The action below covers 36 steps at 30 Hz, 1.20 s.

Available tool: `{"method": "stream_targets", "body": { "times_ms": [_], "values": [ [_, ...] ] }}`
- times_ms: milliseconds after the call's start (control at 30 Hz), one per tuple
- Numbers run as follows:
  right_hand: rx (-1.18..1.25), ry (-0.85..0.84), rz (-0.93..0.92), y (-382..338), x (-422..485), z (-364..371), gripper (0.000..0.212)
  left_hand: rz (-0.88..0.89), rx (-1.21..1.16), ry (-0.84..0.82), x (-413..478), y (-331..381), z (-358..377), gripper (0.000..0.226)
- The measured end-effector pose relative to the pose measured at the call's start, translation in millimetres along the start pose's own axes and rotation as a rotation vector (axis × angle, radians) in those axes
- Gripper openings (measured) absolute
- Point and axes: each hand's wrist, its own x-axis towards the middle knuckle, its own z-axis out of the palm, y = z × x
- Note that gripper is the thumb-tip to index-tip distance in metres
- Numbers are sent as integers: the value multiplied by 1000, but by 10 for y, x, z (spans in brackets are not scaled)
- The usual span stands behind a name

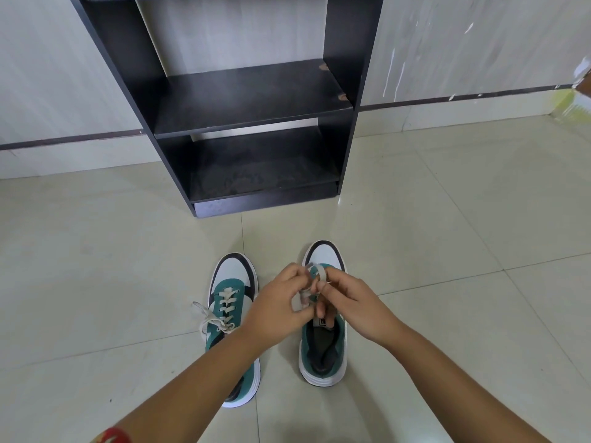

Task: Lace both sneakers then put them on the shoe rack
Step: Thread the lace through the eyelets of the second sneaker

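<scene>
Two green, white and black sneakers stand side by side on the tiled floor, toes pointing to the rack. The left sneaker is laced, with its white lace tied and trailing off to the left. Over the right sneaker, my left hand and my right hand meet above its tongue. Both pinch the white lace, which loops between my fingers. My hands hide this shoe's eyelets.
A black shoe rack with two bare shelves stands against the pale wall straight ahead, about a shoe length beyond the sneakers. Light floor tiles spread to both sides.
</scene>
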Motion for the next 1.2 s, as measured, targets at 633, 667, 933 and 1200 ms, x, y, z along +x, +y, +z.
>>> {"method": "stream_targets", "body": {
  "times_ms": [633,667,933,1200],
  "values": [
    [308,98,355,60,91,-29,13,414,651,72,-43,-94,-72,13],
    [306,139,326,50,81,-55,15,239,545,18,-48,-53,-62,12],
    [-119,171,-47,111,-132,-37,10,-676,-672,-123,26,152,-103,16],
    [-196,124,-46,62,-108,-72,9,-676,-822,-73,54,125,-116,9]
  ]
}}
